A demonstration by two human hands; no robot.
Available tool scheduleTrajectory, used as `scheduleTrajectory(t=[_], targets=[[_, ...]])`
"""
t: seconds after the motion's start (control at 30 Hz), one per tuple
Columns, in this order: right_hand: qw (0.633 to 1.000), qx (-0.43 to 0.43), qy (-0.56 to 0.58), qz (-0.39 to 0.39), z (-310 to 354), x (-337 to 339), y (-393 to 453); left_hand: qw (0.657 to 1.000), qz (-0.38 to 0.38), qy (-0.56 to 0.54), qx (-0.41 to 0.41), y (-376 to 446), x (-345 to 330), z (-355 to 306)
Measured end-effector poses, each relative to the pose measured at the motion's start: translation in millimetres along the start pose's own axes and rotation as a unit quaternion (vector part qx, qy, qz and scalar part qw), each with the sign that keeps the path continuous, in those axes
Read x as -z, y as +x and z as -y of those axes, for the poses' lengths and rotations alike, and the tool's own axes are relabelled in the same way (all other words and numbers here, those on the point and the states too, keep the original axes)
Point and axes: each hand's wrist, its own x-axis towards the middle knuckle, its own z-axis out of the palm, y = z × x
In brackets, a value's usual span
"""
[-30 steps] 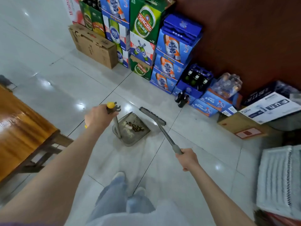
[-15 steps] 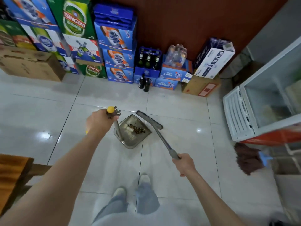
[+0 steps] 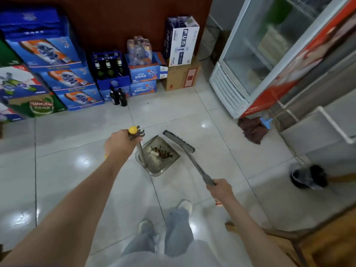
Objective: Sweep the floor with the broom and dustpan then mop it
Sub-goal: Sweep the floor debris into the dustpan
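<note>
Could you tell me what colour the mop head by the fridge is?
Dark reddish-brown mop head, head view.

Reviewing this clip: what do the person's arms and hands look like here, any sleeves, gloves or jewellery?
Both forearms are bare up to the frame's lower edge, with no sleeves showing. The left hand and right hand wear no gloves, and no rings or watch show. Something yellow peeks out under the left wrist; I cannot tell what it is.

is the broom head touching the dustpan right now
Apart. The head view shows a strip of bare floor tile between the broom head and the right edge of the dustpan.
</note>
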Motion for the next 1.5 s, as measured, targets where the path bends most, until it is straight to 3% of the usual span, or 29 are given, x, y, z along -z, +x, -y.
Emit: scheduleTrajectory(t=[0.87, 1.33, 1.5], targets=[[0.981, -0.156, 0.086, -0.080, -148, 155, 72, 0.974, 0.078, 0.045, -0.208, 9, -133, -305], [0.922, -0.266, 0.247, -0.131, -166, 225, 123, 0.912, 0.133, 0.098, -0.376, 42, -203, -485], [0.903, -0.283, 0.289, -0.142, -187, 263, 142, 0.899, 0.136, 0.116, -0.401, 33, -231, -542]])
